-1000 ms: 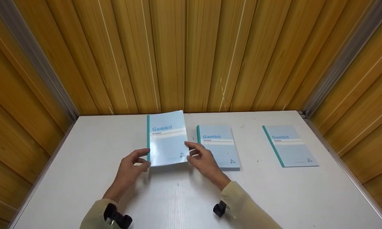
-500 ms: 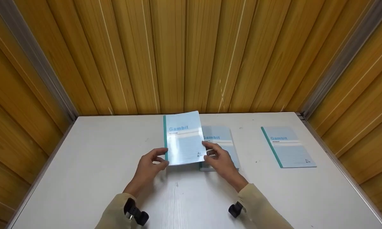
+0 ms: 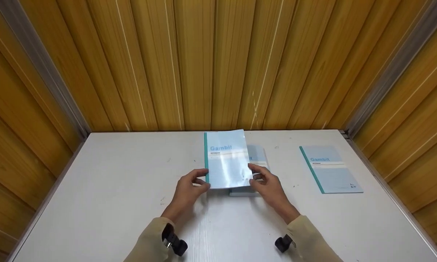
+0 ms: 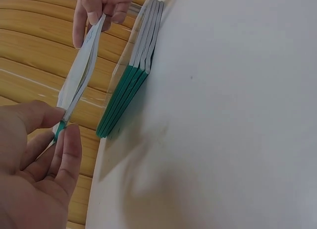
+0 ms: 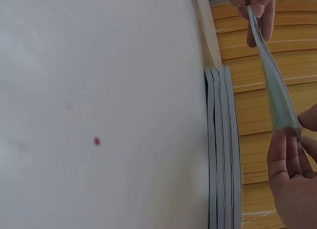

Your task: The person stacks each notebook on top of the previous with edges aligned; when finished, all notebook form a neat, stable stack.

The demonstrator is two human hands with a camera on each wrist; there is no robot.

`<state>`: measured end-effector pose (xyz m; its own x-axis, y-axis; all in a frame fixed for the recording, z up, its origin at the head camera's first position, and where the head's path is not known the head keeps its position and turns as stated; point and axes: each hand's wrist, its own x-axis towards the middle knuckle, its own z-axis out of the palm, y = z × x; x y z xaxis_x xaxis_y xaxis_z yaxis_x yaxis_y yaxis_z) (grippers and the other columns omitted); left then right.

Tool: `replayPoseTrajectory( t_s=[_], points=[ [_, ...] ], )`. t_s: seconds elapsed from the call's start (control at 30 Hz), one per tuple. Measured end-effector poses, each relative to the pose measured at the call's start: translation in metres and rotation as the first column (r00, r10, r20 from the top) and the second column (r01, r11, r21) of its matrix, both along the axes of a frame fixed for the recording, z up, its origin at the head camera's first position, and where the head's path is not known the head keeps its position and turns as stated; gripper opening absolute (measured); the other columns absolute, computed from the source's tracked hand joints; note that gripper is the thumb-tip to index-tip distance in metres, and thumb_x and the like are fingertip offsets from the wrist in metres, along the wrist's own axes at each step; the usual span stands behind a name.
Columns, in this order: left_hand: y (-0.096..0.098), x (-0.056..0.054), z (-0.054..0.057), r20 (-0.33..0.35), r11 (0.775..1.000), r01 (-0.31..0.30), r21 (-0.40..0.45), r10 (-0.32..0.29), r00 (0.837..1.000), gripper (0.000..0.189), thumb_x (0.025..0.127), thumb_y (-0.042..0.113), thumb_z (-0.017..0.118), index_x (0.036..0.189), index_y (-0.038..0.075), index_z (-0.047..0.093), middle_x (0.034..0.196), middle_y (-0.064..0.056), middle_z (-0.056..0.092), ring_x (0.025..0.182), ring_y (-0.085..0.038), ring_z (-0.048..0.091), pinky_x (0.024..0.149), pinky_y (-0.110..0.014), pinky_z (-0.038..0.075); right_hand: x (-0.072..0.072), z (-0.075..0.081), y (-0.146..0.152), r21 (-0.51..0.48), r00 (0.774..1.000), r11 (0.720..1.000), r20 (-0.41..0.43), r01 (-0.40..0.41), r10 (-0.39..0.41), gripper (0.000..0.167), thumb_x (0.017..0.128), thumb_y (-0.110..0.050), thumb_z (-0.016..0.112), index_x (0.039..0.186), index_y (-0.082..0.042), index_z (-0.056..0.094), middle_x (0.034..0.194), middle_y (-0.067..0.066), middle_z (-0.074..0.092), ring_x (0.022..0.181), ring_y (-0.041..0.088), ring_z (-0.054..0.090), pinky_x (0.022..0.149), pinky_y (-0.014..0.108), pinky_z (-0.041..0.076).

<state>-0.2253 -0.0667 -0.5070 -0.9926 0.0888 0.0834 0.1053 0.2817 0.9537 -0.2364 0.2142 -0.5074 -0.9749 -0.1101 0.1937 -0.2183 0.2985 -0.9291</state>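
Note:
A light blue notebook (image 3: 227, 160) with a green spine and "Gambit" on its cover is held in the air between both hands. My left hand (image 3: 188, 187) pinches its spine edge near the lower corner; my right hand (image 3: 271, 183) pinches the opposite edge. Below and partly behind it lies a stack of notebooks (image 3: 259, 153), mostly covered in the head view. The left wrist view shows the green spines of the stack (image 4: 121, 100) on the table, with a gap between it and the held notebook (image 4: 81, 73). From the right wrist, the held notebook (image 5: 275, 85) looks slightly bowed.
Another Gambit notebook (image 3: 331, 169) lies flat at the right of the white table (image 3: 112, 189). Yellow wood-look panels (image 3: 196, 65) rise behind the table and at both sides. Black wrist cameras (image 3: 178, 247) sit on the sleeves.
Both hands have carried the held notebook to the right, from left of the stack to over much of it. The stack and the notebook at the right have stayed in place.

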Motion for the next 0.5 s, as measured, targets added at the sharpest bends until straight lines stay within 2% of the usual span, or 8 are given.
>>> replayPoseTrajectory(
  t_s=[0.2, 0.5],
  points=[
    [0.014, 0.000, 0.000, 0.035, 0.999, 0.009, 0.033, -0.010, 0.999, 0.047, 0.095, 0.000, 0.075, 0.141, 0.005, 0.065, 0.137, -0.009, 0.067, 0.104, -0.020, 0.065, 0.086, -0.032, 0.058, 0.000, -0.001, 0.013, 0.052, 1.000, 0.998, -0.009, 0.029, -0.028, 0.047, 0.097, 0.003, 0.069, 0.143, -0.005, 0.064, 0.139, 0.010, 0.065, 0.112, 0.024, 0.060, 0.094, 0.025, 0.051],
    [0.032, -0.003, -0.003, 0.042, 0.999, 0.017, 0.046, -0.019, 0.999, 0.046, 0.094, 0.001, 0.077, 0.139, 0.005, 0.067, 0.132, -0.007, 0.068, 0.104, -0.019, 0.066, 0.085, -0.032, 0.058, 0.000, -0.003, 0.029, 0.116, 0.997, 0.991, -0.001, 0.072, -0.072, 0.047, 0.096, 0.002, 0.072, 0.143, -0.004, 0.065, 0.136, 0.010, 0.065, 0.109, 0.023, 0.060, 0.092, 0.023, 0.051]
  ],
)
